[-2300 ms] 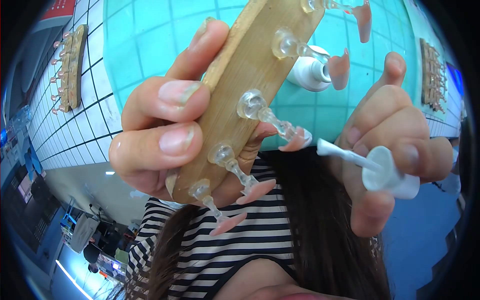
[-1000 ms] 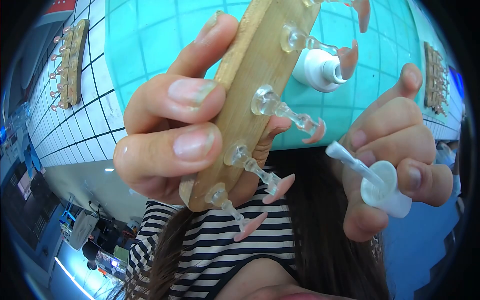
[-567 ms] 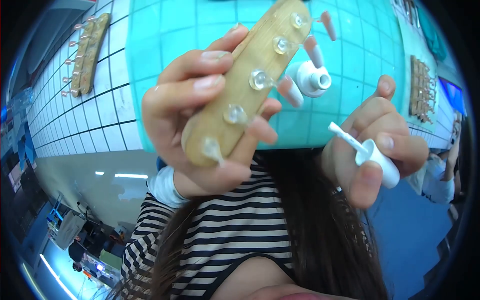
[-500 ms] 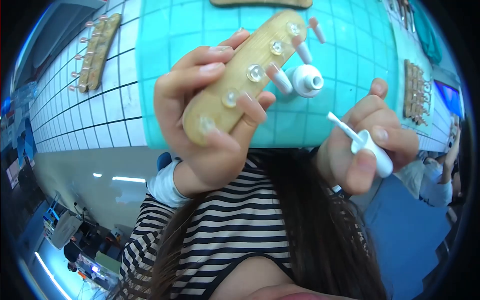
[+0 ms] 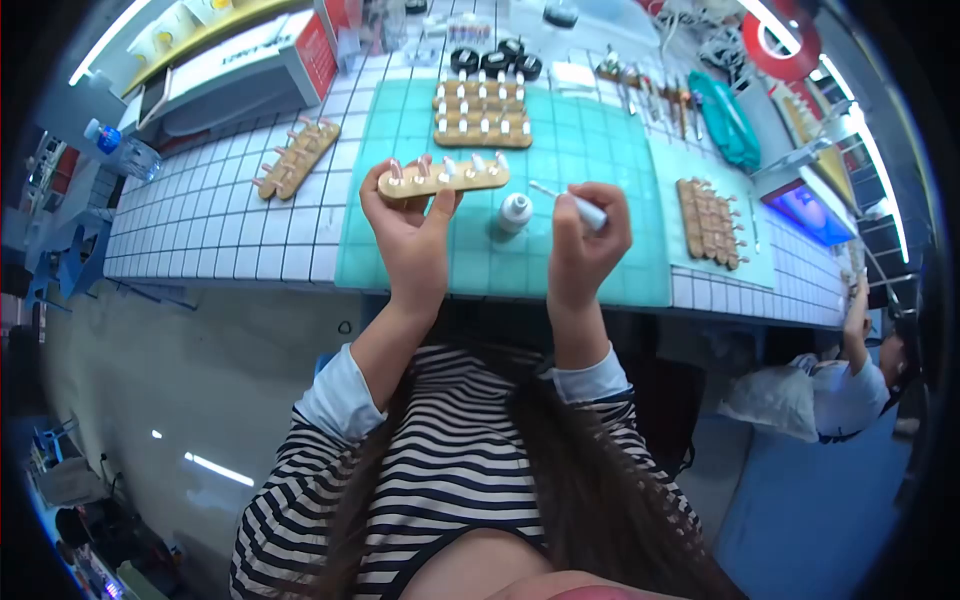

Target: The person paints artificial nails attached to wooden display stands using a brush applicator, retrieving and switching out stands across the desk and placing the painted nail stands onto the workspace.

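Left hand pinching wooden strip, right hand pinching brush cap, green mat beneath both, tiled counter around, purple-lit box right of right hand

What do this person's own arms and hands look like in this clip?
The left hand and right hand are five-fingered, with no gloves visible. The arms wear black-and-white striped fabric sleeves, ending in plain, pale bluish-white fabric cuffs below bare wrists.

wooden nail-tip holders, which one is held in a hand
The single holder in the left hand, bearing five tips; no hand touches the left holders, top holders or right holders.
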Tool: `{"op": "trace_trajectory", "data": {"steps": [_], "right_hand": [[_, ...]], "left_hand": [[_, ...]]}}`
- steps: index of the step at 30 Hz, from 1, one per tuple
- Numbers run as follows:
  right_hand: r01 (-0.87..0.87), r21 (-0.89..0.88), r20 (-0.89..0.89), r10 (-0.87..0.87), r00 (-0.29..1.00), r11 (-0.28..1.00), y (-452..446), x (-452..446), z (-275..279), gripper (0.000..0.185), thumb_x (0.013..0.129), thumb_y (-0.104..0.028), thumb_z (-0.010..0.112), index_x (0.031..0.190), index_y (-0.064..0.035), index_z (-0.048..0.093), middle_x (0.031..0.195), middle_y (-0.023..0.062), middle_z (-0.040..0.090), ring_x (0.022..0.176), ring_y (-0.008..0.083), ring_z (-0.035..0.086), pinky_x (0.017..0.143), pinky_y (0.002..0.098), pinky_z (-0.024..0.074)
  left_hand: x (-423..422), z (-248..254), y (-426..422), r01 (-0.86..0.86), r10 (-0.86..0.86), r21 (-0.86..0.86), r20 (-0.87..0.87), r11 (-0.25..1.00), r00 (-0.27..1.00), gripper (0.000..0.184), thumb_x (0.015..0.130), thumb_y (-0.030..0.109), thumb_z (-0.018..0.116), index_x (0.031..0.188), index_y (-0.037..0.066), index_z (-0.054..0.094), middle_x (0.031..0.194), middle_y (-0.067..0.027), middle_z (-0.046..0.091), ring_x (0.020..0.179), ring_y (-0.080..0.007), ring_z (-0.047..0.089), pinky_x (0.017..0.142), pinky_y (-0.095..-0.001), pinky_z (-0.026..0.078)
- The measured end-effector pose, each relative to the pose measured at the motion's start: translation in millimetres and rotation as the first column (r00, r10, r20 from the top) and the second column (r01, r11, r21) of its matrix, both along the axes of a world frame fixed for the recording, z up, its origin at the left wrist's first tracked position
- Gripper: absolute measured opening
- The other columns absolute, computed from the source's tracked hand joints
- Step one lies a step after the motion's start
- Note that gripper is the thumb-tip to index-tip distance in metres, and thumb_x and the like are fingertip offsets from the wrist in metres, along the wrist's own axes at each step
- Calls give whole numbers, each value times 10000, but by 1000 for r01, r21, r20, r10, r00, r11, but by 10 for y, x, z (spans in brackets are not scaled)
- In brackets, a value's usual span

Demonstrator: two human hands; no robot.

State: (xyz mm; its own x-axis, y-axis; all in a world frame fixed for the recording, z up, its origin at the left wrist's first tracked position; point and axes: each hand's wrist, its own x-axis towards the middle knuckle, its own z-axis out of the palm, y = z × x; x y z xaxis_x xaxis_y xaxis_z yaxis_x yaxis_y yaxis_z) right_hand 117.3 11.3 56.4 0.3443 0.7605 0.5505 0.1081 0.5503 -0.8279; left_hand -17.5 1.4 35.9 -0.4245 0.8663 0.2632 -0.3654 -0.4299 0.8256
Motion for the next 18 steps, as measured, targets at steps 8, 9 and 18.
{"op": "trace_trajectory", "data": {"steps": [8,9,18], "right_hand": [[5,18,51,-6,999,1000,-29,-106,86,60,687,-5,558,731,12,522,655,34,516,608,77,477,560,216,406],[-12,8,33,12,999,1000,-38,-110,86,54,688,-6,559,724,11,522,653,33,517,605,77,475,560,216,404],[-87,17,46,86,995,996,-64,-97,53,39,695,-19,558,699,6,529,650,41,544,598,78,493,550,213,400]], "left_hand": [[-170,74,14,122,-94,-106,232,987,968,532,822,-48,485,1247,87,196,1210,-125,331,1090,-213,417,861,-381,457],[-167,87,-2,124,-96,-110,234,986,968,531,826,-41,482,1254,82,193,1209,-120,333,1077,-212,432,864,-382,454],[-211,65,-16,237,-211,-21,383,971,899,531,824,-17,491,1256,95,204,1214,-105,343,1087,-220,428,873,-407,442]]}}
